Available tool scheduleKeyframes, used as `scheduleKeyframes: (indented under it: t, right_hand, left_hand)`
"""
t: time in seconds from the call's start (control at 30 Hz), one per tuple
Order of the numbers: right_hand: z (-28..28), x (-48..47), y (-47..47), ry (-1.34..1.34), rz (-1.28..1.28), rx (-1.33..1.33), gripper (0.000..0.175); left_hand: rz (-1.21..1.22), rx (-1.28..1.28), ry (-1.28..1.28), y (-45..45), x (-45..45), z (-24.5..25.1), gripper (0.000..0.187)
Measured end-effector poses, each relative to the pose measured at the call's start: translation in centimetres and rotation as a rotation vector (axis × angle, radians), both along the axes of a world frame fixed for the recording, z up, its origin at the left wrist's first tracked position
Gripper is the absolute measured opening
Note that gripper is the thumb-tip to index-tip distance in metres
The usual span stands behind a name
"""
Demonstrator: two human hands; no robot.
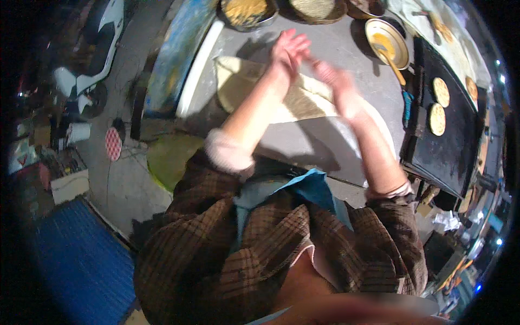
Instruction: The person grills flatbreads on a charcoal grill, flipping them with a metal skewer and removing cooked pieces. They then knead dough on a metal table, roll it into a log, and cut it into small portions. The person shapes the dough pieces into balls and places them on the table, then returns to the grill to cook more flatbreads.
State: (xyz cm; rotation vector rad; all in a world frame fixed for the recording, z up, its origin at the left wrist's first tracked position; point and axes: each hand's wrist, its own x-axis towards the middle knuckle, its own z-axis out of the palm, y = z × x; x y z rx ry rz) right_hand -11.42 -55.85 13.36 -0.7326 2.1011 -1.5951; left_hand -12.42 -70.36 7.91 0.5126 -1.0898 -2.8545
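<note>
A long sheet of pale dough, partly folded, lies across the grey work surface below both hands. My left hand is raised over the dough with its fingers apart and nothing visible in it. Close beside it on the right, my right hand is blurred; whether its fingers are curled or hold something cannot be told. To the right stands a cream bowl with yellow contents and a wooden-handled brush or spatula resting in it. A white rod, perhaps a rolling pin, lies along the left edge.
Bowls of filling, one orange-yellow and one pale, stand at the back. On the right, a black griddle bears two round flatbreads. A teal-handled tool lies by its edge. A green round tub or lid is at the left.
</note>
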Motion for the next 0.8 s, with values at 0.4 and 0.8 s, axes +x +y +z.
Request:
scheduleKeyframes:
  t: [0.4,0.8]
  right_hand:
    - [-10.5,-0.5,-7.7,0.736,0.015,0.354,0.027]
    - [-7.6,-0.4,-4.3,0.868,-0.071,0.491,0.035]
  left_hand:
    - [-0.130,-1.934,0.152,-13.2,4.5,-3.9,0.021]
    - [-0.086,-1.745,0.190,-13.3,10.7,-1.8,0.024]
